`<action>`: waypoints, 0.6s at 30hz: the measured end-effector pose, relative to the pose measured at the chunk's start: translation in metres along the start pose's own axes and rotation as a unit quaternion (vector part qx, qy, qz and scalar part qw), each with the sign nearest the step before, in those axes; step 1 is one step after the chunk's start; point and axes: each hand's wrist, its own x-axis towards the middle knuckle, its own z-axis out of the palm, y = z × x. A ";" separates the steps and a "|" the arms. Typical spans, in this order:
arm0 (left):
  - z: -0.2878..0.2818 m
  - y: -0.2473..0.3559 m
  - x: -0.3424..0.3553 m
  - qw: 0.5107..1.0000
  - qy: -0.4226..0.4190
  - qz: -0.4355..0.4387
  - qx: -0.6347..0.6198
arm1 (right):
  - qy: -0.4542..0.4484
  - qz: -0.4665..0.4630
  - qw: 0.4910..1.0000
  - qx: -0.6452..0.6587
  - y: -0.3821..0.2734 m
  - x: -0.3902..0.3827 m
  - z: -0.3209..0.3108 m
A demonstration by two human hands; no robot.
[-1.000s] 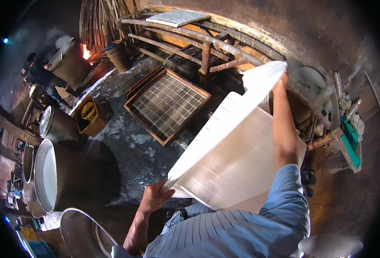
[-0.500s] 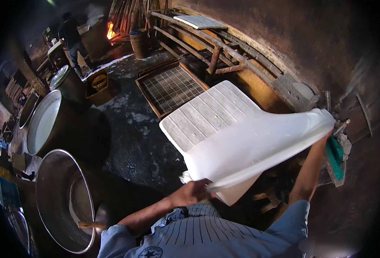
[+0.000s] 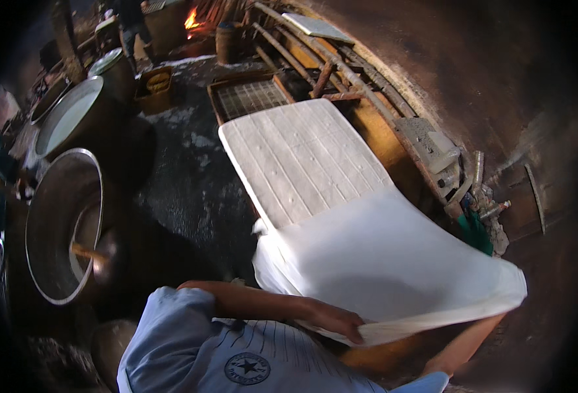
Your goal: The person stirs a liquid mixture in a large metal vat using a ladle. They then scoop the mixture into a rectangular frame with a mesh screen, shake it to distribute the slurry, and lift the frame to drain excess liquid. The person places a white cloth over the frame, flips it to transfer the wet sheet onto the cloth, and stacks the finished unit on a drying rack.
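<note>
A large white cloth (image 3: 374, 262) covers the near half of a pale rectangular slab (image 3: 302, 157) marked with parallel lines. The slab's far half lies bare. My left hand (image 3: 338, 321) is closed on the cloth's near edge, its arm reaching across my body. At the far right corner, the cloth is drawn out over my right hand (image 3: 495, 322). The fingers there are hidden behind the fabric, but the corner stays stretched where they hold it. More cloth hangs in folds down the slab's left side.
To the left stand a deep metal pot (image 3: 34, 229) with a wooden-handled ladle (image 3: 87, 251) and a pot of pale liquid (image 3: 72, 121). Beyond the slab are a gridded wooden frame (image 3: 250, 98), a yellow tub (image 3: 155, 98), pole rails (image 3: 361, 75), a fire (image 3: 191, 19) and another person (image 3: 132, 26).
My left hand has moved right along the cloth's edge. The right hand has come lower and nearer, and the cloth now spreads flatter and wider. My view has turned.
</note>
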 end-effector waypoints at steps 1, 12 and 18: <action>0.015 -0.001 0.026 0.997 -0.026 0.031 -0.071 | 0.001 0.023 0.999 0.027 0.003 -0.004 -0.018; 0.031 -0.035 0.053 0.984 0.178 -0.011 -0.002 | -0.085 0.094 0.933 0.337 -0.046 -0.014 -0.038; 0.006 -0.135 -0.052 0.890 0.445 -0.074 0.066 | -0.161 0.120 0.908 0.368 -0.046 -0.048 0.173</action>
